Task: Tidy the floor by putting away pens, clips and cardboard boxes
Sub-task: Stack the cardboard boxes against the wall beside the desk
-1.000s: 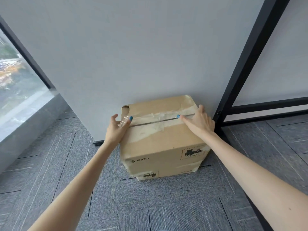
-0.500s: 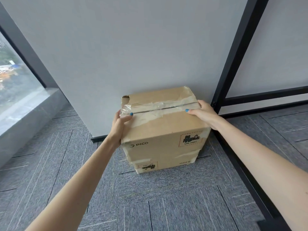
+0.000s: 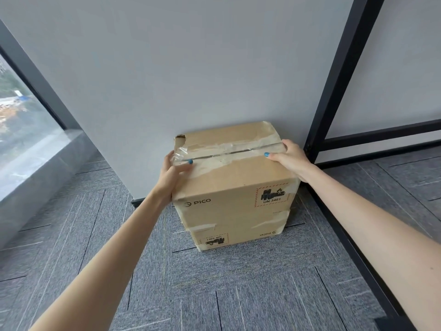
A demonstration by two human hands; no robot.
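- Both bare arms reach forward from the lower corners of the view, nearly straight, converging on the upper brown cardboard box point(image 3: 235, 185) printed "PICO" with a red-bordered "UN 3481" label.
- The left hand point(image 3: 172, 174) clasps the box's left top edge, at about 9 o'clock from its centre: thumb with blue nail laid on the taped top, fingers wrapped down the side, out of sight.
- The right hand point(image 3: 292, 160) grips the right top edge at about 2 o'clock, thumb on the tape, fingers curled over the far side.
- This box sits stacked on a second brown cardboard box point(image 3: 238, 236) whose print reads upside down; the pair rests on the grey carpet-tile floor point(image 3: 238, 290), backed against the pale grey wall point(image 3: 191, 68).
- The top box's taped seam runs left to right, 9 to 3 o'clock, tilted slightly up at right; its printed face looks toward the camera.
- A black metal frame point(image 3: 334, 91) rises at 2 o'clock, just beside the boxes; a window point(image 3: 21, 120) lies at 9 o'clock.
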